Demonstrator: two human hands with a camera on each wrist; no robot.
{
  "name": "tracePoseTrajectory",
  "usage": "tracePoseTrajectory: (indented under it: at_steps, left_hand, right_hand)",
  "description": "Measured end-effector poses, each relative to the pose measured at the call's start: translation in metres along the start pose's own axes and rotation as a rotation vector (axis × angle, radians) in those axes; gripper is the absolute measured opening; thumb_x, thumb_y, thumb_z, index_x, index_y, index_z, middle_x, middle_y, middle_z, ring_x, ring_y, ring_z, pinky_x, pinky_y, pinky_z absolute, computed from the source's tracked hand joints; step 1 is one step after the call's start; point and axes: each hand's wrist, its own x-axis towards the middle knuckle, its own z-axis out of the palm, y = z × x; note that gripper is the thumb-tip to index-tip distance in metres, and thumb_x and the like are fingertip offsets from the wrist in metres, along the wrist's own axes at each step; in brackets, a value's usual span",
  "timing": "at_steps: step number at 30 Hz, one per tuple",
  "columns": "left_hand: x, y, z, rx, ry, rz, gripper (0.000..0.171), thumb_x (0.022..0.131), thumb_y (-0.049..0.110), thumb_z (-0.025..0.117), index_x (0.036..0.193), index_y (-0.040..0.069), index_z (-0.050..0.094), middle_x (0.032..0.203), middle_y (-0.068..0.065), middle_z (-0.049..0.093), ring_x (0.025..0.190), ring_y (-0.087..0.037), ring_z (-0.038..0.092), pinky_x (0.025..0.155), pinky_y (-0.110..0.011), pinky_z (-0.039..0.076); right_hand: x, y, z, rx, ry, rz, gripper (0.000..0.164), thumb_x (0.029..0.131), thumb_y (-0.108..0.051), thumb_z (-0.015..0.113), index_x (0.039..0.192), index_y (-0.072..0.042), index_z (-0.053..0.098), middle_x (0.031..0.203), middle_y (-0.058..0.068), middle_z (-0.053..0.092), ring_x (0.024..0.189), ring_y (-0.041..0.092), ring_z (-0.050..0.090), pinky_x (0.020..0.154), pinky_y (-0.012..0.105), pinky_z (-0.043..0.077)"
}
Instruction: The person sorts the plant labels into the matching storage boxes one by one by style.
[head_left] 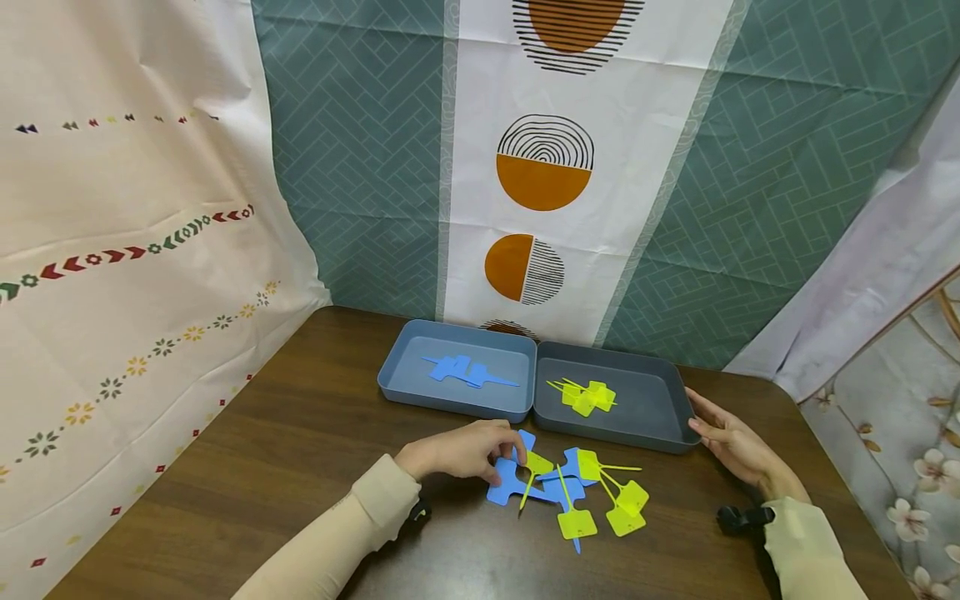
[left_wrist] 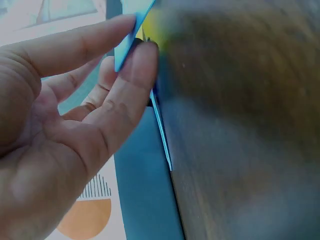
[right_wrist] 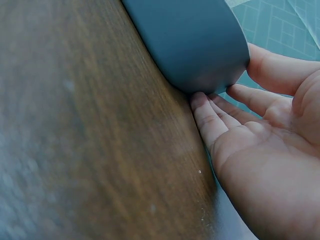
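My left hand [head_left: 468, 450] reaches over the near pile of T-shaped plant labels and pinches a blue plant label [left_wrist: 131, 35] between thumb and finger. Under and beside its fingers lie more blue labels [head_left: 566, 490], overlapped by several yellow plant labels [head_left: 576, 524]. My right hand [head_left: 738, 442] touches the outside of the dark grey tray [head_left: 651, 437] at its right end. In the right wrist view its fingertips [right_wrist: 200, 100] rest low against the tray's rounded corner, with the thumb up by the rim.
A blue-grey tray [head_left: 450, 406] stands left of the dark one, their ends together, with blue labels [head_left: 457, 367] inside. Yellow labels [head_left: 585, 397] lie in the dark tray. Both stand on a brown wooden table [head_left: 300, 467], in front of a patterned cloth [head_left: 360, 167].
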Motion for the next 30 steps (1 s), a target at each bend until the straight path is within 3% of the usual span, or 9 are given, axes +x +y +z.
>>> tracePoseTrajectory:
  at_steps: [8,13,16,24,30]
  left_hand:
    - [-0.003,-0.006,-0.013,-0.155,0.044,0.009,0.033,0.092,0.0,0.078,0.121,0.014,0.069,0.103,0.004,0.06,0.087,-0.008,0.062,0.079,-0.024,0.054]
    - [-0.009,-0.006,-0.021,-0.179,0.044,0.005,0.031,0.095,0.001,0.072,0.123,0.012,0.071,0.106,0.004,0.065,0.095,-0.009,0.062,0.086,-0.025,0.053]
    - [-0.013,-0.007,-0.027,-0.197,0.056,-0.012,0.027,0.096,0.001,0.07,0.122,0.008,0.072,0.105,0.003,0.068,0.095,-0.011,0.061,0.083,-0.026,0.053]
    - [-0.019,-0.005,-0.042,-0.184,0.119,-0.034,0.02,0.098,-0.001,0.067,0.115,0.003,0.076,0.103,-0.005,0.072,0.08,-0.013,0.056,0.066,-0.024,0.045]
    - [-0.025,-0.005,-0.052,-0.124,0.196,-0.044,0.019,0.1,0.004,0.067,0.114,0.012,0.078,0.108,0.001,0.072,0.085,-0.014,0.055,0.071,-0.027,0.048]
  right_hand:
    - [0.0,0.0,-0.002,0.008,-0.007,-0.003,0.073,0.112,-0.011,0.043,0.168,-0.016,-0.004,0.17,0.013,-0.025,0.153,0.043,-0.022,0.114,0.072,-0.012]
    - [0.0,0.0,-0.001,0.002,-0.003,0.0,0.073,0.112,-0.011,0.044,0.168,-0.014,-0.004,0.17,0.015,-0.026,0.151,0.047,-0.024,0.114,0.074,-0.011]
    - [0.0,0.0,-0.001,-0.001,0.002,-0.004,0.073,0.112,-0.01,0.044,0.168,-0.013,-0.003,0.169,0.016,-0.026,0.15,0.05,-0.024,0.113,0.075,-0.011]
    - [0.0,0.0,-0.001,0.01,-0.004,-0.011,0.073,0.112,-0.01,0.043,0.168,-0.013,-0.004,0.169,0.015,-0.027,0.149,0.05,-0.026,0.113,0.075,-0.012]
    - [0.0,-0.001,0.0,0.008,-0.001,-0.009,0.072,0.112,-0.01,0.044,0.168,-0.013,-0.003,0.169,0.018,-0.026,0.15,0.051,-0.022,0.113,0.075,-0.01]
